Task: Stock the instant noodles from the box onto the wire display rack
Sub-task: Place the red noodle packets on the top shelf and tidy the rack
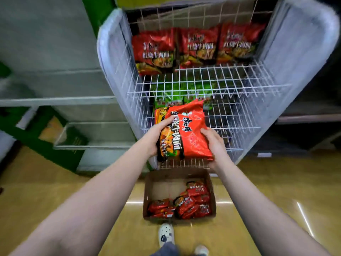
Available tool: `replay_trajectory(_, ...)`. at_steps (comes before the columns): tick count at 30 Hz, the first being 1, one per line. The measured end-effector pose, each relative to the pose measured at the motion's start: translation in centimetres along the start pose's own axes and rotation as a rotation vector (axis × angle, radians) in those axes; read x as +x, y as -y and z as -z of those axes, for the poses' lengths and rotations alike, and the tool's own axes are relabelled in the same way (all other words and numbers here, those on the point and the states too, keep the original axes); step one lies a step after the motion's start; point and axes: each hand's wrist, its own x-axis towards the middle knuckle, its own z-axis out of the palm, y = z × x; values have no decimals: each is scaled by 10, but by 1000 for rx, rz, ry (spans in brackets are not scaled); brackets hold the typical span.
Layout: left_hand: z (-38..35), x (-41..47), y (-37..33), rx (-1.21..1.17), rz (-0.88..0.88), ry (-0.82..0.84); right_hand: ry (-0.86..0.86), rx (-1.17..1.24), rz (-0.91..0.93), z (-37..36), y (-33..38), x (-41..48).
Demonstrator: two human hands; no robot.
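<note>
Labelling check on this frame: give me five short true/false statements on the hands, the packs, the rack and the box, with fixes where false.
1. Both hands, left hand and right hand, hold the red noodle pack. True.
2. The cardboard box on the floor is empty. False: red packs in the box remain.
3. Three red packs on the rack stand side by side on the upper shelf of the wire rack. True.
4. The shelf below holds blue packs. False: green packs show through the wire.
5. The held pack rests on a shelf. False: it is held in front of the rack, above the box.
</note>
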Motion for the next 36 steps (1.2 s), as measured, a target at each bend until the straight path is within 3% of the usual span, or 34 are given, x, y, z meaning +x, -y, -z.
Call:
replay_trajectory(17,-17,-74,-134,56,-380,105,166,-144,331,-71,122,-49)
replay_trajectory(25,6,-59,-171,41,-434,129,158,-167,386,-114,137,-30)
replay_trajectory(36,4,-15,-204,-30,-458,255,120,-127,401,-110,160,26)
